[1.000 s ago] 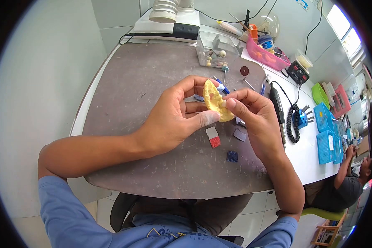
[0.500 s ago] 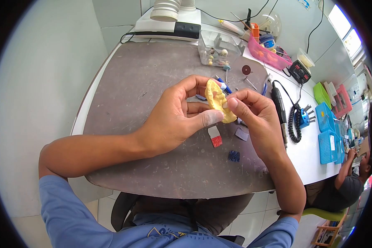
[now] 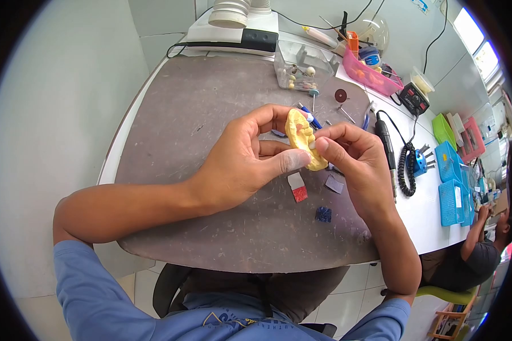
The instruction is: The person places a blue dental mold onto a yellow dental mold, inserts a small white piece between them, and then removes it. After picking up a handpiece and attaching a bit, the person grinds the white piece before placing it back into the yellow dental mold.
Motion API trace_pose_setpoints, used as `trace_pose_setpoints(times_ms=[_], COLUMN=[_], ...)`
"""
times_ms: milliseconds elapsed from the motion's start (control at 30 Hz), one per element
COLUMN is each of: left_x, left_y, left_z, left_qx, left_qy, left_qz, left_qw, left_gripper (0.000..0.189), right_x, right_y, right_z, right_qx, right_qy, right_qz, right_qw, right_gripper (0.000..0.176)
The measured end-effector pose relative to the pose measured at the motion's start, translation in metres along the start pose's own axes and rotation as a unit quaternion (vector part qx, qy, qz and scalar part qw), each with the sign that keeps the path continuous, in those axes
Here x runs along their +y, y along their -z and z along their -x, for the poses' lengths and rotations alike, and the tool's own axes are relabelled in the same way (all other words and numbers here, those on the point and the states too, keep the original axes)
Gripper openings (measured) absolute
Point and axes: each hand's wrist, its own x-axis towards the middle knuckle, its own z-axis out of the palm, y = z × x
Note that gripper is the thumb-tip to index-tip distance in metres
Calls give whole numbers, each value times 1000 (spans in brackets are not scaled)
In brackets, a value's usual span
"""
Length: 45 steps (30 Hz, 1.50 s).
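A yellow dental cast (image 3: 299,132) is held up over the grey work mat (image 3: 199,113), its toothed side turned partly to the right. My left hand (image 3: 247,150) grips it from the left, thumb on its lower edge and index finger at its top. At the cast's right side, the thumb and index finger of my right hand (image 3: 347,156) pinch a small whitish piece (image 3: 313,145) against the teeth. Below the hands lie a red and white block (image 3: 297,188), a grey-violet piece (image 3: 334,183) and a dark blue block (image 3: 323,214).
Behind the hands stand a clear box (image 3: 301,68) and a pink basket (image 3: 370,74). A handpiece (image 3: 384,142) with a coiled cord lies at the right, near a blue bur holder (image 3: 420,163) and blue baskets (image 3: 451,202). Another person (image 3: 466,261) sits far right.
The cast has turned slightly in my left hand, and its inner side shows at a different angle. Both hands otherwise keep nearly the same place.
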Motion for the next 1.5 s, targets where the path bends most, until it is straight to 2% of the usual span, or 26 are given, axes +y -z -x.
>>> trace_pose_setpoints(times_ms=[167,500,567,600,633,667,700,767,867,1000,1067,1100,1167,1267,1400,1467,1500], left_x=[0,1,1,1,2,2,3,2,2,0,1,0,0,0,1,1,1], left_y=[1,0,0,-1,-1,0,0,-1,-1,-1,-1,-1,-1,-1,-1,-1,-1], left_z=[0,-1,0,0,1,1,1,1,1,1,1,1,1,1,0,0,0], left_qx=[-6,-17,-15,-15,-19,-22,-21,-22,-24,-20,-22,-23,-27,-26,-33,-31,-29], left_qy=[1,6,6,7,5,3,2,-3,-6,-13,-15,-14,-8,-5,11,14,12], left_qz=[-10,35,40,41,35,28,27,32,26,17,12,12,13,12,31,39,39], left_qw=[1000,999,999,999,999,999,999,999,999,1000,1000,1000,1000,1000,999,999,999], left_gripper=[51,53,54,54,53,53,53,52,51,51,52,52,54,56,57,57,57], right_x=[1,1,6,7,7,8,9,13,21,16,13,16,24,26,18,16,13], right_y=[1,2,2,6,13,17,17,14,11,11,5,5,7,5,9,12,15], right_z=[0,-1,-6,-9,-12,-15,-18,-21,-23,-25,-25,-26,-31,-33,-30,-29,-27], right_qx=[5,1,87,87,82,73,74,16,-25,-35,-2,-1,-8,-12,26,101,98], right_qy=[3,27,94,93,162,226,227,291,292,281,235,233,292,251,259,174,125], right_qz=[52,37,82,83,251,410,409,442,471,472,474,474,483,483,478,324,249], right_qw=[999,999,988,988,951,881,881,848,832,835,849,849,826,839,839,925,955], right_gripper=[22,23,18,18,17,19,19,29,33,32,30,30,31,31,27,24,27])
